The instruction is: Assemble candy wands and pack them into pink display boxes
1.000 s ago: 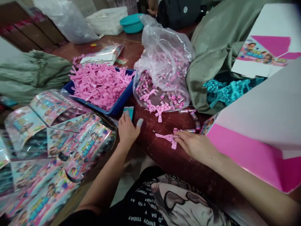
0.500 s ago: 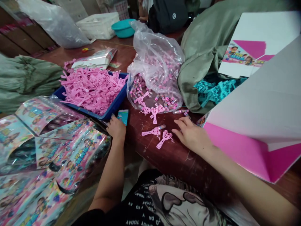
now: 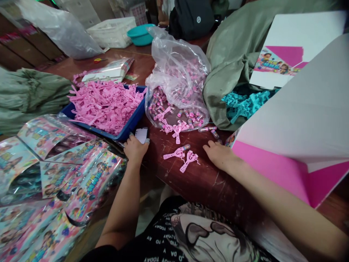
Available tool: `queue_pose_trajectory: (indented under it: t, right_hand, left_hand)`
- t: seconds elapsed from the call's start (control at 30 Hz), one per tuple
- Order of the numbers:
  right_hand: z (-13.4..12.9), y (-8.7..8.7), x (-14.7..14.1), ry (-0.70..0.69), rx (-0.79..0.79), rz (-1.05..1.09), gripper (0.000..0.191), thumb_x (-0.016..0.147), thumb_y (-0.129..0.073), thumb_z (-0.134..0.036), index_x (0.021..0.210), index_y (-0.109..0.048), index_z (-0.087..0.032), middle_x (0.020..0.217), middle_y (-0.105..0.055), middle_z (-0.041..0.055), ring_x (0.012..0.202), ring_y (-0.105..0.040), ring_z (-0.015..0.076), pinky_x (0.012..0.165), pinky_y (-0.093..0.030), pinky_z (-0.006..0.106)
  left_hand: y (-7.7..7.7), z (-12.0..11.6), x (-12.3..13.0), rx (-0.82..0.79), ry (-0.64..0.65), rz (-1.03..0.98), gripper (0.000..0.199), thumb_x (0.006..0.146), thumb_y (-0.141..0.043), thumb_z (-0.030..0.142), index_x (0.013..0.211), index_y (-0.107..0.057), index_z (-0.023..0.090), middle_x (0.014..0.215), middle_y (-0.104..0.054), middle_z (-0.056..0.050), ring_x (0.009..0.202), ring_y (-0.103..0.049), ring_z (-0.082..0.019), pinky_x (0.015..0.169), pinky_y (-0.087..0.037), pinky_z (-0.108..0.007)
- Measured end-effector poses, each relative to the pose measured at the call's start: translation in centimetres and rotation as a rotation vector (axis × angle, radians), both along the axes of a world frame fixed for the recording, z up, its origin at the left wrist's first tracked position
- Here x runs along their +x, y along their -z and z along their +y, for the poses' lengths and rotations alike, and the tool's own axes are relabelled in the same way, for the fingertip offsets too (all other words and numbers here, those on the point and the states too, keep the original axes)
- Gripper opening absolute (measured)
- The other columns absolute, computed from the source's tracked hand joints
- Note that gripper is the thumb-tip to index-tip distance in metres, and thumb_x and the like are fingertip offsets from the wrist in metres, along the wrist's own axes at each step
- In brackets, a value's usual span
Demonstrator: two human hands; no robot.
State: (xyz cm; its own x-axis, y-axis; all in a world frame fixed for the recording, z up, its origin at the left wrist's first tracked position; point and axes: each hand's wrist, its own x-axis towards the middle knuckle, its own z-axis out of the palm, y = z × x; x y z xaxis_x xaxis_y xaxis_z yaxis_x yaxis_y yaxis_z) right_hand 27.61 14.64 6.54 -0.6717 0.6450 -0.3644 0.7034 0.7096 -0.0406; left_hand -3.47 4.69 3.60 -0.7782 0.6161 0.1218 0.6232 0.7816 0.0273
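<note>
My left hand (image 3: 135, 147) is at the table edge by the front corner of the blue tray (image 3: 136, 117), fingers closed about a phone (image 3: 141, 135) with a pale lit screen. Pink plastic pieces (image 3: 106, 105) are heaped in the tray. My right hand (image 3: 219, 154) rests on the table, fingers loosely bent and holding nothing. To its left lie two pink slingshot-shaped pieces (image 3: 188, 161) (image 3: 174, 154), one with a small clear capsule (image 3: 186, 147) against it. More capsules (image 3: 208, 129) lie just beyond my right hand.
A clear plastic bag (image 3: 177, 72) spills pink-capped capsules. Right of it, a green sack (image 3: 218, 80) holds turquoise pieces (image 3: 248, 103). An open white-and-pink box (image 3: 300, 138) stands at the right. Printed packs (image 3: 68, 174) lie left; a turquoise basin (image 3: 140, 35) is behind.
The phone screen has turned from teal to pale, and my left thumb now shows at its right side. My right hand's fingers have drawn in from a wider spread.
</note>
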Motion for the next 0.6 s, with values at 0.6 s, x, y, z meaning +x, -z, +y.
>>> queue_pose_trajectory:
  t: [0.6]
  right_hand:
    - [-4.5,-0.9,6.6,0.272,-0.397,1.05,0.023,0.099,-0.054,-0.031,0.119,-0.057,-0.02,0.112,-0.073,0.0101,0.104,-0.071,0.0202,0.092,-0.058,0.041]
  left_hand:
    - [1.2,-2.9,16.1,0.145,0.965,-0.142,0.034,0.093,-0.062,0.036,0.12,-0.061,0.015,0.11,-0.067,-0.015,0.105,-0.061,-0.033,0.093,-0.05,-0.046]
